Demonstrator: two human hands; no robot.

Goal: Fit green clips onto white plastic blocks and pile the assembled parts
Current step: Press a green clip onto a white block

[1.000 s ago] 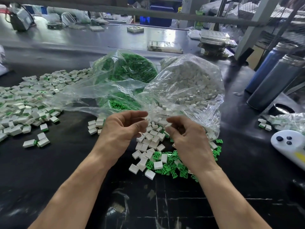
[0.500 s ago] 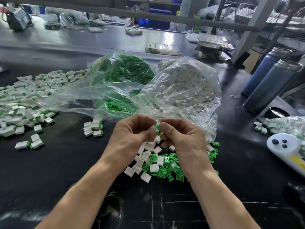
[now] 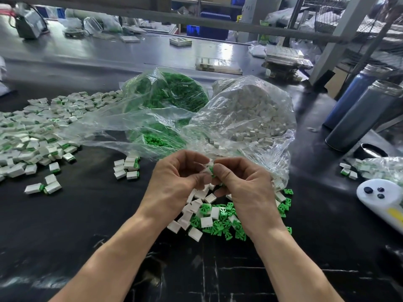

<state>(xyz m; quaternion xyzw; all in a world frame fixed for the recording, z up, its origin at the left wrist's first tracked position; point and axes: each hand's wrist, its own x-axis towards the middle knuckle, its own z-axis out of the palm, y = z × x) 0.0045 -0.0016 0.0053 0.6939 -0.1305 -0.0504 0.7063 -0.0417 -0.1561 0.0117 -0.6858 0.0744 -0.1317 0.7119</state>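
Both hands meet over the middle of the tabletop [image 3: 65, 225]. With my left hand [image 3: 174, 182] I pinch a white block [image 3: 207, 167] between curled fingers and thumb, and my right hand [image 3: 244, 184] pinches a green clip [image 3: 211, 170] against that block, fingertips of the two hands touching. How far the clip sits in the block I cannot tell; my fingers hide most of both.

Just below my hands lies a loose heap of blocks [image 3: 206, 222] mixed with clips [image 3: 220, 227], some of it hidden under my right wrist. Behind my hands two clear bags lie open toward me: the bag of clips [image 3: 165, 92] on the left and the bag of blocks [image 3: 250, 110] on the right, touching each other, with blocks spilling from the right one's mouth.

Far left on the tabletop spreads the pile [image 3: 28, 136] of assembled parts, white with green showing at the ends. A small group [image 3: 127, 167] of assembled parts sits apart from it, near my left hand, and a few more [image 3: 43, 187] lie at the pile's near edge.

At the right edge stand two dark bottles [image 3: 362, 114], tilted in the wide view, and nearer me a white controller [image 3: 381, 197] with dark buttons.
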